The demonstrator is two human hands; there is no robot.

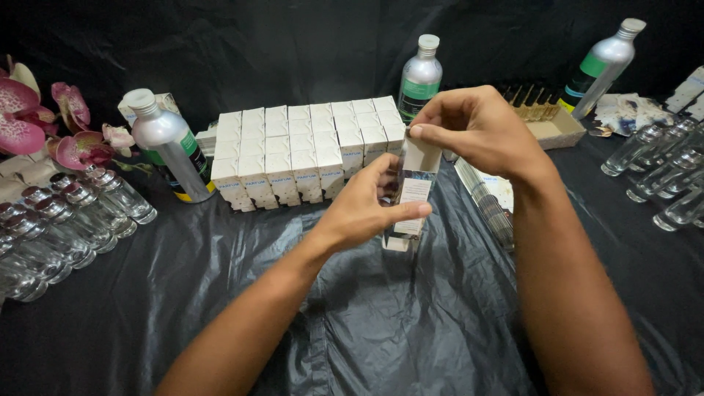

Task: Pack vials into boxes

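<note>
Covering: the counter is draped in crinkled black plastic sheeting, with black sheeting hung behind as a backdrop.
Left hand: fingers are closed around the middle of a small box, thumb laid across its front.
Right hand: fingers are pinched shut on the box's open top flap.
Small box: held upright at centre, above the counter; a tall, narrow white carton with a mirrored, glossy face.
Far centre: white cartons are packed in rows.
Left: empty glass vials, a silver bottle and pink orchids are seen.
</note>
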